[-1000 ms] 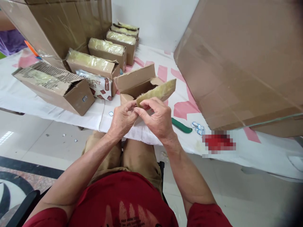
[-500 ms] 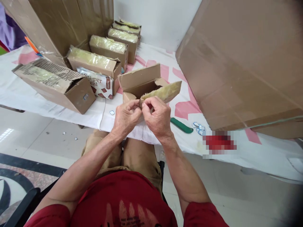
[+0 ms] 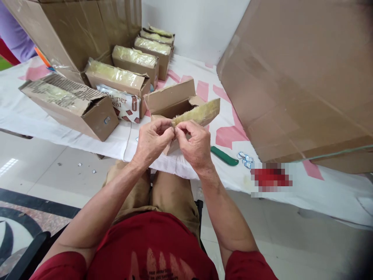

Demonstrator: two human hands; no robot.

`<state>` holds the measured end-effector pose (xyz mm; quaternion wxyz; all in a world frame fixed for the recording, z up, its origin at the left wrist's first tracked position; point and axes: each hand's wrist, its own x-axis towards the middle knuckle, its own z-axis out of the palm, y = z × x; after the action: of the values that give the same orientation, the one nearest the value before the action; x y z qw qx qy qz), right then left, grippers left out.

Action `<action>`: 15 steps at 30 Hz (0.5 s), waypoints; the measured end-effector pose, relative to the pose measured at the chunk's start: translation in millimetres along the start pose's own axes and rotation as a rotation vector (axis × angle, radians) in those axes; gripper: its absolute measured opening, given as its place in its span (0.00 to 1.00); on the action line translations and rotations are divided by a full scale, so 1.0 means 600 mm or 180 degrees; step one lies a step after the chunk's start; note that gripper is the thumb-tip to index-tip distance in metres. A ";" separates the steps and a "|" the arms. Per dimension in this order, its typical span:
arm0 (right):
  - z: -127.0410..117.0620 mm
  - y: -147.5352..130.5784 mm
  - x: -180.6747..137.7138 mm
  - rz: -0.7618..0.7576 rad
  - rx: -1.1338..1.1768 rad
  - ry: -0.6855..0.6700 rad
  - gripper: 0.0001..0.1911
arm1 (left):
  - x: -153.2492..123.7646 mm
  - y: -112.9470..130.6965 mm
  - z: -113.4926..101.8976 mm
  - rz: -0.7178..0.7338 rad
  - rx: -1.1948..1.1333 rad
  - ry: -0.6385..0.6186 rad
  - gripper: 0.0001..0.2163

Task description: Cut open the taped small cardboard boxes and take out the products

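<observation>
A small open cardboard box (image 3: 169, 102) stands at the table's near edge, tilted toward me, with a yellowish block wrapped in clear plastic (image 3: 201, 112) sticking out of it. My left hand (image 3: 153, 140) and my right hand (image 3: 194, 144) meet at the near end of the block. The fingers of both are pinched on the plastic wrap there. What lies under the fingertips is hidden.
Several open boxes with wrapped yellow blocks (image 3: 125, 76) run back to the wall on the left. A printed packet (image 3: 122, 104), a green-handled tool (image 3: 223, 156) and small blue-white tags (image 3: 245, 158) lie on the white cloth. A big carton (image 3: 303, 74) fills the right, another (image 3: 72, 31) the back left.
The box and block have shifted slightly as my hands work the block's near end; my left fingers have closed in tighter against the right. Nothing else on the table moved.
</observation>
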<state>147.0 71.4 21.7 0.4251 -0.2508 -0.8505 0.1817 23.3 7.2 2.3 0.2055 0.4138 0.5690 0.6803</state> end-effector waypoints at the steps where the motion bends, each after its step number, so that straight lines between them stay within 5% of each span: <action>1: 0.000 0.000 0.000 -0.0011 0.0007 0.0010 0.10 | 0.001 0.000 0.000 0.0007 0.0017 -0.0004 0.08; 15: 0.018 0.000 -0.001 0.0063 0.0238 0.0365 0.11 | 0.000 0.015 0.012 -0.0101 0.0153 0.0483 0.09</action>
<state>138.5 69.8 14.9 0.4803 -0.2531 -0.8149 0.2029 31.0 8.9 10.9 0.1625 0.3568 0.6056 0.6924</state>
